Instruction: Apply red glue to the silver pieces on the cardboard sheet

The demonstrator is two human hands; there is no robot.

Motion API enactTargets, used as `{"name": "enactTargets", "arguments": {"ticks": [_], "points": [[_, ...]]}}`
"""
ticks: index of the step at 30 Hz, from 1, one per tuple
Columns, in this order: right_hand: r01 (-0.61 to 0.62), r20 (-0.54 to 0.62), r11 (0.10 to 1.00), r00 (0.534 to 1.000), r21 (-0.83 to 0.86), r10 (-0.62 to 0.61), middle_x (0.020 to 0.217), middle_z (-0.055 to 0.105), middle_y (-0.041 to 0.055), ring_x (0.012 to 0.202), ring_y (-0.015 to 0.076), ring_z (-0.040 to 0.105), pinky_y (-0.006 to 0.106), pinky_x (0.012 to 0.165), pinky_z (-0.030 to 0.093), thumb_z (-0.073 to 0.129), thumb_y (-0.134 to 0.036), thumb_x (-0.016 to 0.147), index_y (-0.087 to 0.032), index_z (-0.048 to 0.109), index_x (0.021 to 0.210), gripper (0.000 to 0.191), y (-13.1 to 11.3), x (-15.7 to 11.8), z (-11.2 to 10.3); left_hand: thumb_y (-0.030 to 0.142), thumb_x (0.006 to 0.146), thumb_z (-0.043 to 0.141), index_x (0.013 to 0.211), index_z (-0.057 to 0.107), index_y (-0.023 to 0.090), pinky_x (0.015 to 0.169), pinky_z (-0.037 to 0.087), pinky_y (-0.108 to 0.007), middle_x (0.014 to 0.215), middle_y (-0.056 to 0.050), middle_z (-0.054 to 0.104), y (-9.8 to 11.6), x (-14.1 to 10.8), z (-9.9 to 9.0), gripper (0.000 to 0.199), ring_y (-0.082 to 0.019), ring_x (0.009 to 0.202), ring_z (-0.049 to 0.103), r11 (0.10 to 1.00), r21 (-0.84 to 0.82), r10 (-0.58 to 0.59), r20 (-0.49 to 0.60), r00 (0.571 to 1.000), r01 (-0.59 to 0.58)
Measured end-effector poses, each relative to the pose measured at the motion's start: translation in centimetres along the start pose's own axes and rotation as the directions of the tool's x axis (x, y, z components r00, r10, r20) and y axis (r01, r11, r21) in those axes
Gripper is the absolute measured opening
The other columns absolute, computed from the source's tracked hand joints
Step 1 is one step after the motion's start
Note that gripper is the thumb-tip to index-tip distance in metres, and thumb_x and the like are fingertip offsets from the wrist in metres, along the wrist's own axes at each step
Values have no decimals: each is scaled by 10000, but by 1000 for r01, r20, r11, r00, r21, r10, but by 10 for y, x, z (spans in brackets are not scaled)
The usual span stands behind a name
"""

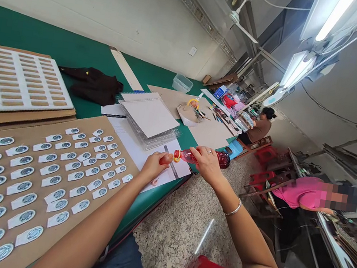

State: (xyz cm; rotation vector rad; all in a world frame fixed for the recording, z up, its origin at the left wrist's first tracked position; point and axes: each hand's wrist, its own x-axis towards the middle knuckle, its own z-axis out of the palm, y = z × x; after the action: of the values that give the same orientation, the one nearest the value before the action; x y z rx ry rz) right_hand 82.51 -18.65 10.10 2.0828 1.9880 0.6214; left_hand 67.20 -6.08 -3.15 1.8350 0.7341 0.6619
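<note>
The green desk (29, 33) extends left of the bottle (223, 159). Cardboard (31, 130) bearing rows of tags (49, 169) lies on the bottle's left. A white panel (151, 114) sits beyond the bottle. The right hand (207, 163) has its fingers wrapped round the bottle. The left hand (156, 165) curls just beside the bottle's mouth; whether its fingers hold anything, one cannot tell.

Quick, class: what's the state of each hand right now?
Right hand: closed, holding the red bottle.
Left hand: curled near the bottle's neck end; whether it holds anything cannot be told.
</note>
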Motion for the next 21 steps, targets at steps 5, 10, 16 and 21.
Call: {"name": "enactTargets", "arguments": {"ticks": [5,10,16,21], "points": [[0,-6,1000,1000,-4,0,1169,561,108,1068,248,476,377,939,304,495,-85,822,-228,476,1275,475,-1,0,0,169,669,696,1170,610,245,910,420,-322,1103,-50,633,-2,1,1,514,-232,1036,573,1000,4,1,7,1000,-1],[-3,-11,1000,1000,-14,3,1177,556,110,1065,254,473,382,940,303,486,-81,822,-222,477,1274,473,-1,-1,-1,170,674,693,1181,605,213,916,415,-322,1130,-66,629,-2,0,0,516,-237,1038,575,1000,8,5,7,1000,-6],[-11,-16,1000,1000,-6,11,1193,549,116,1071,257,467,387,949,298,484,-85,825,-219,473,1275,471,-1,-1,-1,176,656,719,1160,621,223,895,421,-336,1065,-59,646,2,-1,-1,515,-240,994,587,1000,15,16,-1,1000,-16],[-17,-20,1000,1000,-4,17,1191,548,118,1077,257,468,388,953,299,479,-84,830,-220,473,1275,465,-2,-2,0,189,655,723,1145,632,215,858,431,-328,1015,-56,648,2,-2,-1,499,-232,944,594,999,22,28,-5,1000,-28]]}}
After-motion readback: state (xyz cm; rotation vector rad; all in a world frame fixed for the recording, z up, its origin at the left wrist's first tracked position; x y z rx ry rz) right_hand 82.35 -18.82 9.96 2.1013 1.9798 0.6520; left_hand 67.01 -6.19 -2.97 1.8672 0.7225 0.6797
